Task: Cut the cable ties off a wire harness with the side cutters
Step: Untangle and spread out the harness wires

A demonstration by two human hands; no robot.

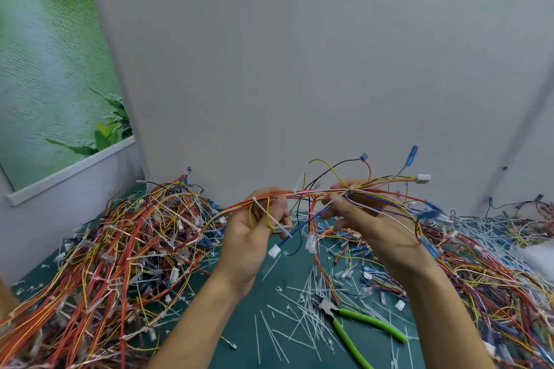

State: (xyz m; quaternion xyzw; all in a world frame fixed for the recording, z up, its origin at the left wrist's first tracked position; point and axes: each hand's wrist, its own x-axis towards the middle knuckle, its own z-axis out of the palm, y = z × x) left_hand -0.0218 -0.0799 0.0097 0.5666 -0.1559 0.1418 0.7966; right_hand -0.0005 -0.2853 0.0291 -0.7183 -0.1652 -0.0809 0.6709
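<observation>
Head view shows you holding one wire harness [302, 193] stretched between both hands, raised above the worktop [248, 317]. Your left hand [254, 234] has its fingers [280, 204] curled round the bundle just beside a white cable tie [265, 213], whose tail hangs down across your palm. Your right hand [371, 225] pinches the bundle at a second tie [351, 189], where the wires fan out toward their connectors. Pulled taut like this, the bundle likely lets you pick out the ties that remain on it. The side cutters [347, 319], green-handled, lie on the worktop below your right wrist, in neither hand, so you would need to free a hand before any cut. Snipped tie tails [287, 320] litter the mat around them. One heap of harnesses [120, 237] sits to your left, and a looser spread of wires [494, 266] to your right.
</observation>
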